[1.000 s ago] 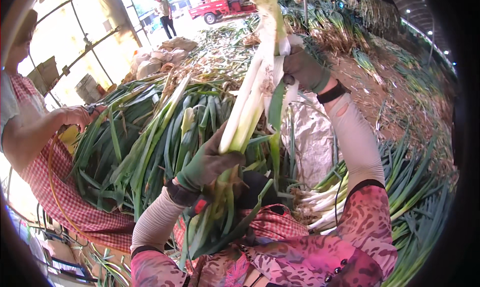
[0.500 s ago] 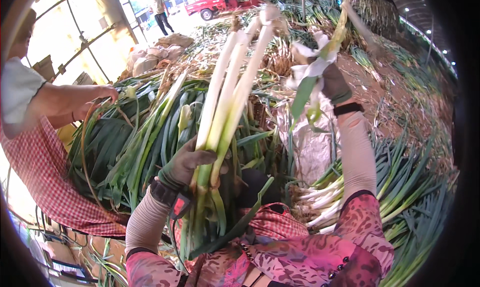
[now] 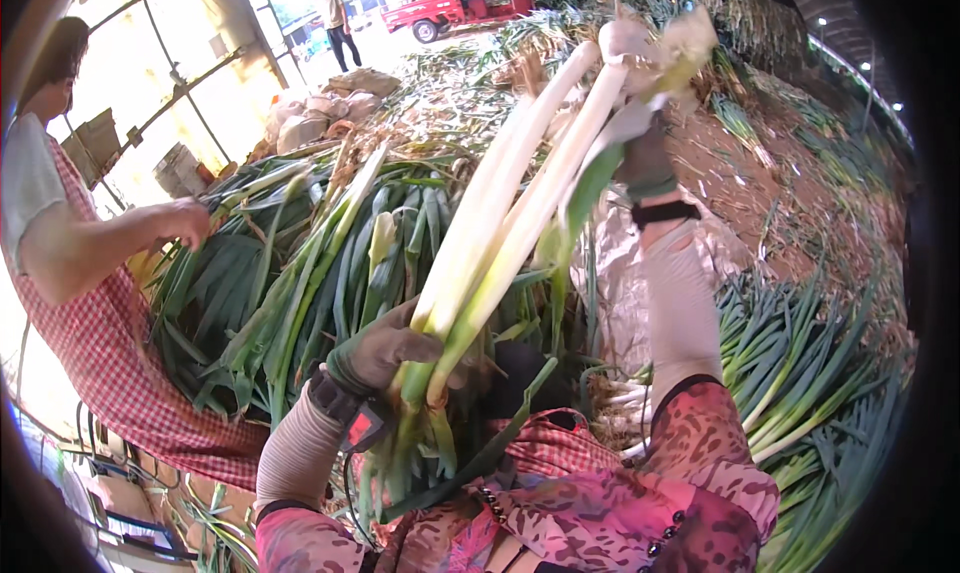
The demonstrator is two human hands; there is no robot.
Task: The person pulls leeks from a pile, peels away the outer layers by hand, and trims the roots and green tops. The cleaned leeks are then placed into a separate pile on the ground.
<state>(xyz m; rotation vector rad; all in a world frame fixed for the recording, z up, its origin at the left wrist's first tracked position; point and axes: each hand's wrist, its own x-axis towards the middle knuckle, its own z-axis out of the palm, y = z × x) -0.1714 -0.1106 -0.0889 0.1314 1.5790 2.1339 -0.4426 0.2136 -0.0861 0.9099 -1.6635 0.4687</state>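
Observation:
In front of me, my gloved left hand is closed around a small bunch of leeks near where white turns to green. Their pale shafts tilt up to the right, and the root ends are blurred. Beside those root ends, my gloved right hand is closed on peeled leek leaves, whitish with a hanging green strip. The fingers of this hand are partly hidden and smeared by motion.
A large heap of leeks lies at the left, with a co-worker in a checked apron beside it. More leeks lie at the right, near a pale sack. A red three-wheeled truck and a standing person are farther off.
The held leeks have tilted to the right, their root ends moving toward my right hand. My right hand has shifted slightly left with the peeled leaves. The co-worker's hand has moved left.

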